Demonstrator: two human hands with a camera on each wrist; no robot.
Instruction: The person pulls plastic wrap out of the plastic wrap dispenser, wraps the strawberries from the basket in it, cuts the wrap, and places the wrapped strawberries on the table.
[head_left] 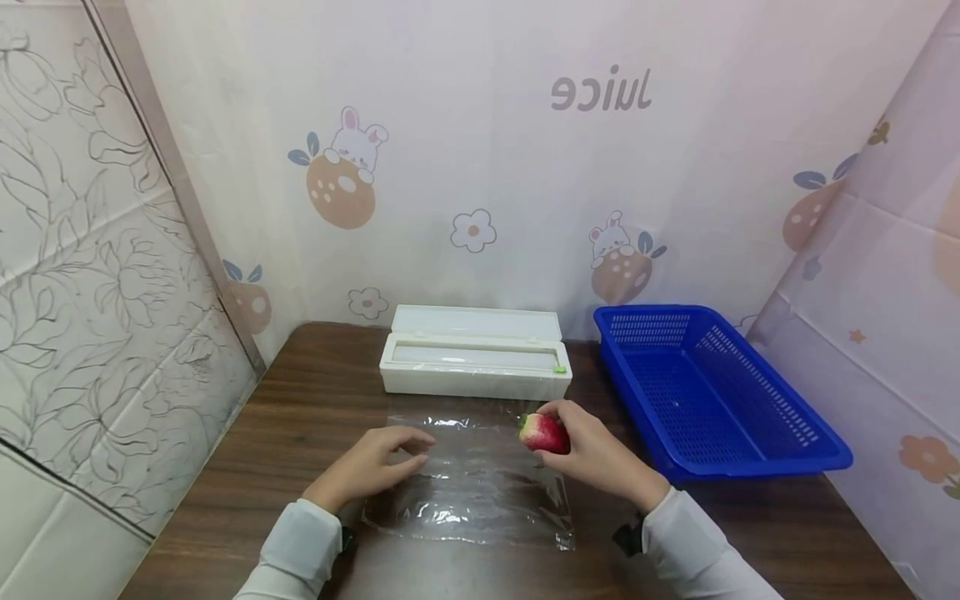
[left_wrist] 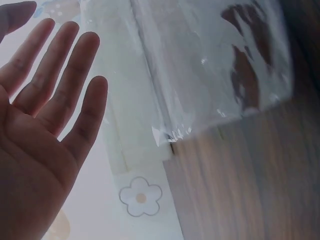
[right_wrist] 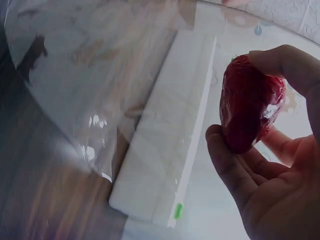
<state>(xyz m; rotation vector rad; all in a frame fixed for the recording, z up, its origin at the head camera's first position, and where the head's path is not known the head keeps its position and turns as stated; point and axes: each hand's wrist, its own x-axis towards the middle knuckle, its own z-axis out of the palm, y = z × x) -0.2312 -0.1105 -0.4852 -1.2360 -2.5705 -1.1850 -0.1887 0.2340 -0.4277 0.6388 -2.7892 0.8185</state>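
Note:
Between the thumb and fingers of my right hand (head_left: 592,447) is a large red strawberry (head_left: 545,433), pale near its green top. The right wrist view shows this strawberry (right_wrist: 247,102) from closer, glossy and tapering toward the fingertips. A sheet of clear cling film (head_left: 480,487) lies spread on the table in front of me, creased and shiny, and the strawberry is over its right part. My left hand (head_left: 375,462) is at the film's left side with loosely bent fingers and nothing in them; in the left wrist view its palm shows.
Behind the film stands a white cling film dispenser (head_left: 476,383), its lid raised and a green slider (head_left: 559,369) at its right end. A blue plastic basket (head_left: 637,387) sits on the right of the brown wooden table (head_left: 255,467). A patterned wall covering (head_left: 480,167) rises at the back.

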